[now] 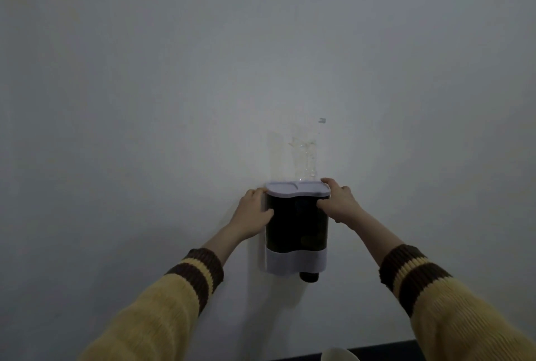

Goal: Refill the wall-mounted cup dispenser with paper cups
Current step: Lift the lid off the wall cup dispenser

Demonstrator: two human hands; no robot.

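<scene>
The cup dispenser (296, 227) hangs on the pale wall: a dark see-through body, a light lid (297, 188) on top and a light band at the bottom. A dark cup end (309, 276) pokes out below on the right. My left hand (255, 211) grips the dispenser's left side just under the lid. My right hand (338, 201) holds the right side, thumb on the front and fingers on the lid's edge. The lid lies flat on the body. What is inside the dark body cannot be made out.
A clear adhesive patch with a small hook (322, 120) sticks to the wall above the dispenser. At the bottom edge a white rounded rim (338, 355) shows in front of a dark strip (383, 349).
</scene>
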